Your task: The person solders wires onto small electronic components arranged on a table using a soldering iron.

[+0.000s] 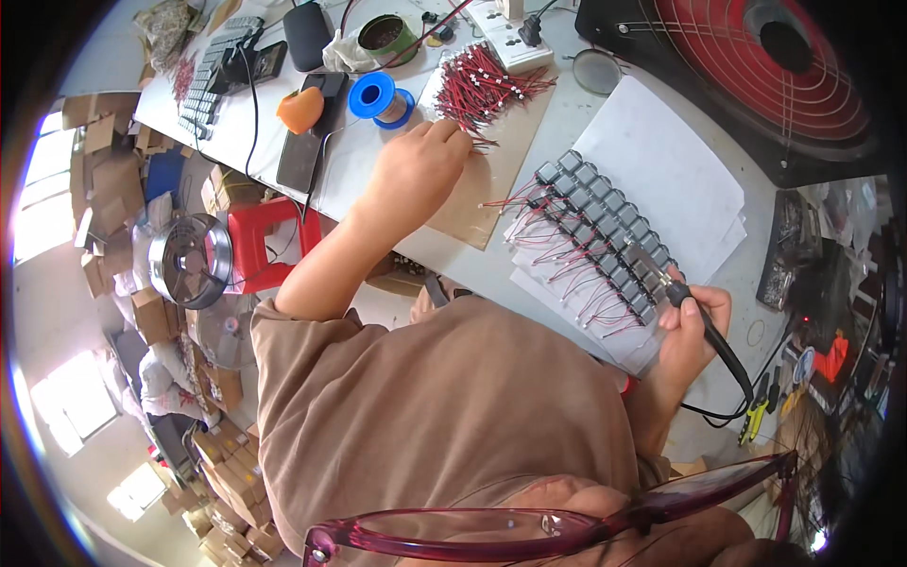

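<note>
Soldering iron [677,292], grasped in right hand [684,352] at module grid's [588,200] near-right end, points far-left, roughly along the grid's long axis.
Left hand [416,172] is at red wires [482,90] left of the grid, grip unclear.

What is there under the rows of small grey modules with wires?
White paper sheets show on both sides of the grey modules; what lies directly beneath them is covered.

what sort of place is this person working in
Probably a small electronics workshop: the right hand holds what looks like a soldering iron, a heap of thin red and dark wires lies on the table, and cardboard boxes are piled nearby.
</note>
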{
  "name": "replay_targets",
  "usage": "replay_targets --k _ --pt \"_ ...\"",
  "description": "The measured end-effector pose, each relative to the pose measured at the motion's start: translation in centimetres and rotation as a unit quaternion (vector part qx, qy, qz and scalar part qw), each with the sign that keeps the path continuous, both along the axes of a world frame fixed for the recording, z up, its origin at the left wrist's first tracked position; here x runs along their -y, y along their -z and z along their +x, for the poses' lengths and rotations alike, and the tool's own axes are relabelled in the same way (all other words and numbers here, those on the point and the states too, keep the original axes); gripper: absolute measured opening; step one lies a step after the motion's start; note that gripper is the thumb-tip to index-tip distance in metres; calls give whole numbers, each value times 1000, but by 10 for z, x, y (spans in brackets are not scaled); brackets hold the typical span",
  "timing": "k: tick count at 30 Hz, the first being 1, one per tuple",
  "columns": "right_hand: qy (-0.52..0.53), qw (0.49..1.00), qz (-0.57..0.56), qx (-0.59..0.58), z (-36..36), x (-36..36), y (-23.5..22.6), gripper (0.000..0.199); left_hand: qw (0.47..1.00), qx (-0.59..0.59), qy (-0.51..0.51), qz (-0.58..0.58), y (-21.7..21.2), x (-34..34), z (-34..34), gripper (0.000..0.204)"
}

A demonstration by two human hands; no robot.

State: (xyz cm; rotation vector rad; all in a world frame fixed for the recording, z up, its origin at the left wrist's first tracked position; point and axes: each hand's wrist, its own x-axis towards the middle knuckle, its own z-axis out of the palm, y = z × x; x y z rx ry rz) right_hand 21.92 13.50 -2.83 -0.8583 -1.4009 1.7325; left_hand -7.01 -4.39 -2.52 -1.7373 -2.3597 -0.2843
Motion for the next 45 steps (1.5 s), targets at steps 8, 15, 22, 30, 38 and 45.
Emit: replay_targets --k 8,15,22,30,38,45 --pt "-19 1000 3 7 3 -2 -4 9 998 -5 12 -65 -7 -7 -8 5" --pt "-24 999 34 29 7 -3 -4 11 954 289 -87 -5 -40 -18 11 12" --pt "1 997 36 61 8 -1 -1 14 836 545 -11 59 -38 -53 85 11" --pt "6 999 31 -43 27 4 13 13 915 378 82 116 -5 -66 122 10" --pt "-28 994 108 -3 26 7 10 9 934 318 59 152 10 -70 129 12" --pt "-32 994 100 -11 22 7 7 11 935 325 62 126 7 -71 125 11"
